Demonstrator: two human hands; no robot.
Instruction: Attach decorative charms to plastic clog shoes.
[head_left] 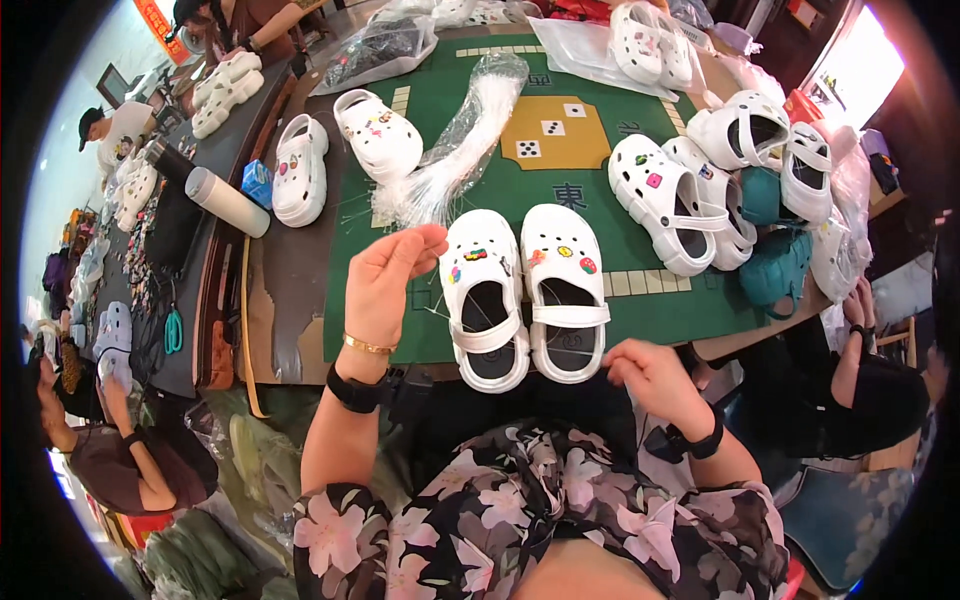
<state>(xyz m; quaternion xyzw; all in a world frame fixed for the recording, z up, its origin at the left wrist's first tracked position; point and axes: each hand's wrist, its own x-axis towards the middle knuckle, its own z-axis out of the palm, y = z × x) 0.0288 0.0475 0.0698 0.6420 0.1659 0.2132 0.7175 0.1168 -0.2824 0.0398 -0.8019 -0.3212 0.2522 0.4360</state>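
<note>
White foam clog pair with coloured charms (525, 290) sits centred on green felt mat (600, 200), near edge. Judged light, springy, non-fragile; grip heel strap. Left hand (385, 285) beside left clog, pinching thin clear strand. Right hand (655, 375) loosely curled at heel, contents unclear.

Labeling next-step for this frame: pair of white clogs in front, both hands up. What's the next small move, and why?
Probably bring the left hand down onto the left clog. Its fingertips are pinched, apparently on a thin clear strand, just beside that clog's toe. The right hand sits by the heel of the right clog, touching neither shoe clearly. Both clogs lie side by side on the green mat.
</note>
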